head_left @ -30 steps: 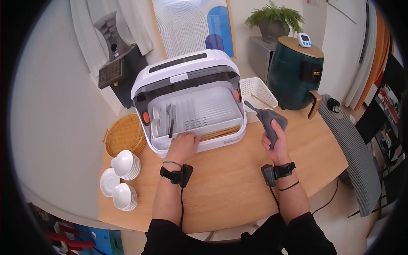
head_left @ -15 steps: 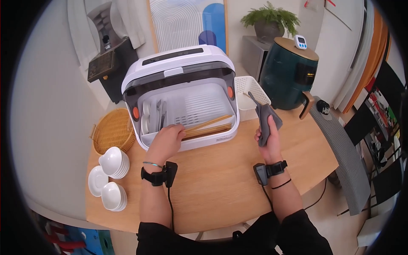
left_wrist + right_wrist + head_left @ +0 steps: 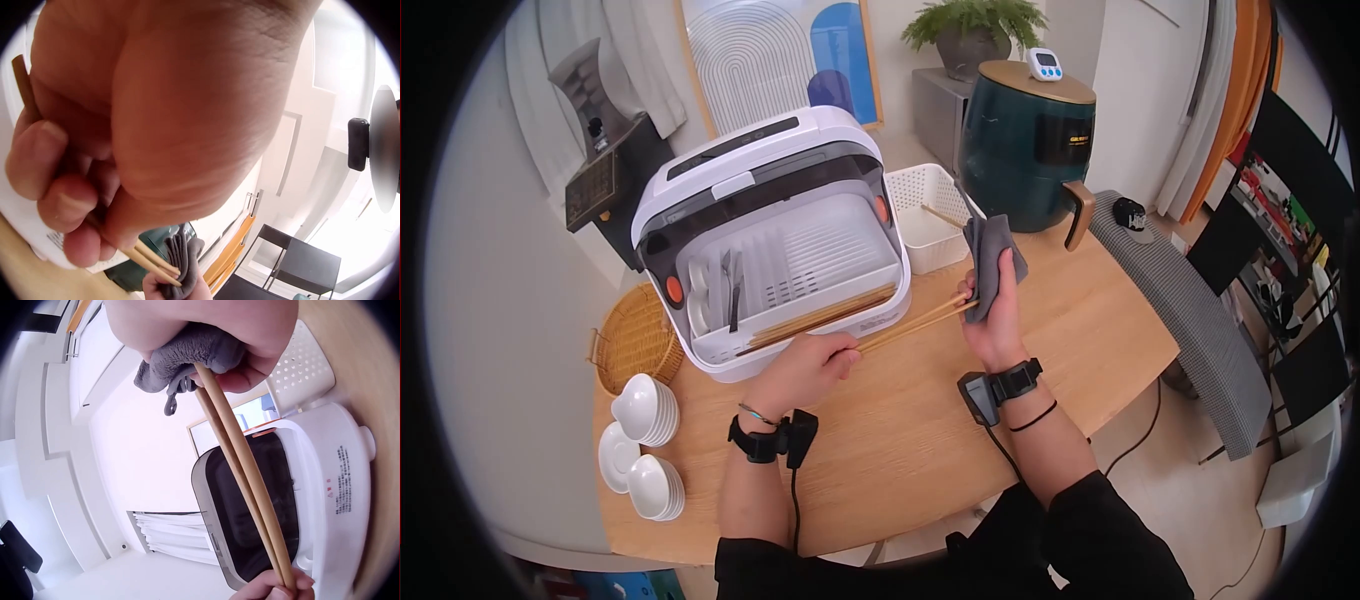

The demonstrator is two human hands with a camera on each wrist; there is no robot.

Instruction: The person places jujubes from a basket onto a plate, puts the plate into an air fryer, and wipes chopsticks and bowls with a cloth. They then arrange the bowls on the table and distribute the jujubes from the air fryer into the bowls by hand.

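My left hand grips a pair of wooden chopsticks near one end, in front of the dish cabinet. Their other ends reach across to a folded grey cloth, which my right hand holds. In the right wrist view the chopstick ends go in against the cloth, between its folds and the fingers. The white dish cabinet stands with its tinted lid raised. More chopsticks lie in its front compartment, and metal cutlery leans at the left inside.
Stacked white bowls and a saucer stand at the table's left, by a wicker basket. A white perforated basket with a thin stick sits right of the cabinet. Behind is a green air fryer with a timer on top.
My left hand has lifted a pair of chopsticks from the cabinet's front compartment and brought them to the cloth. The right hand keeps holding the cloth. The head view has shifted right.
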